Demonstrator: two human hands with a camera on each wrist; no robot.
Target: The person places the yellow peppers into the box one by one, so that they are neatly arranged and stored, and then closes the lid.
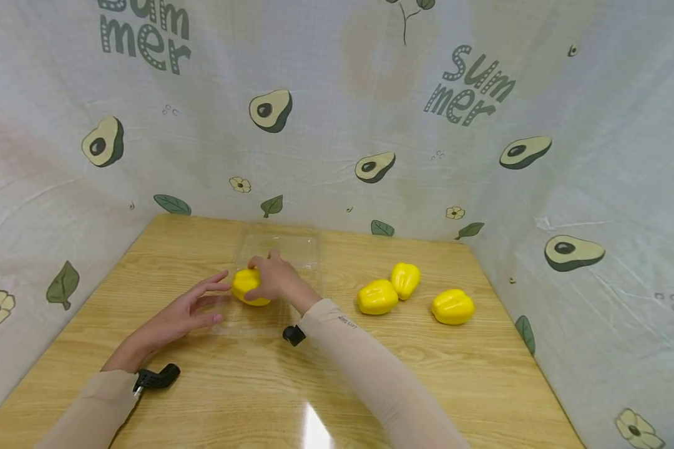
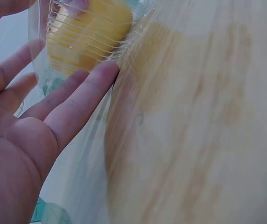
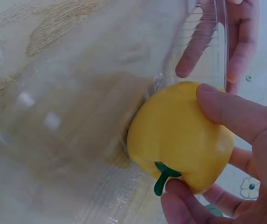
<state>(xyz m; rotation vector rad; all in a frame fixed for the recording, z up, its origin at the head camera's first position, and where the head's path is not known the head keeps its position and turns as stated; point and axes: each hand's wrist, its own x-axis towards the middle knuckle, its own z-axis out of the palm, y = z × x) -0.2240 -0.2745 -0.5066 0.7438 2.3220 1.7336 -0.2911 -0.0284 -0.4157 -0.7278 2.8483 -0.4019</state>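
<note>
My right hand [image 1: 278,277] grips a yellow bell pepper [image 3: 178,130] with a green stem, thumb on one side and fingers on the other. The pepper is in the left part of a clear plastic container [image 1: 302,249], close to its ribbed side wall. On the wood table, the container stands with its see-through lid part at the back. My left hand [image 1: 188,312] is at the container's left side, its fingers spread and fairly straight. In the left wrist view, its fingertips [image 2: 106,70] are right at the ribbed wall, with the pepper showing yellow through the plastic.
Three more yellow bell peppers lie to the right: one pepper [image 1: 377,297] beside another pepper [image 1: 405,280], and a separate pepper [image 1: 452,307] nearer the right edge. A printed cloth [image 1: 326,137] with avocados hangs behind and along the sides of the table [image 1: 247,386].
</note>
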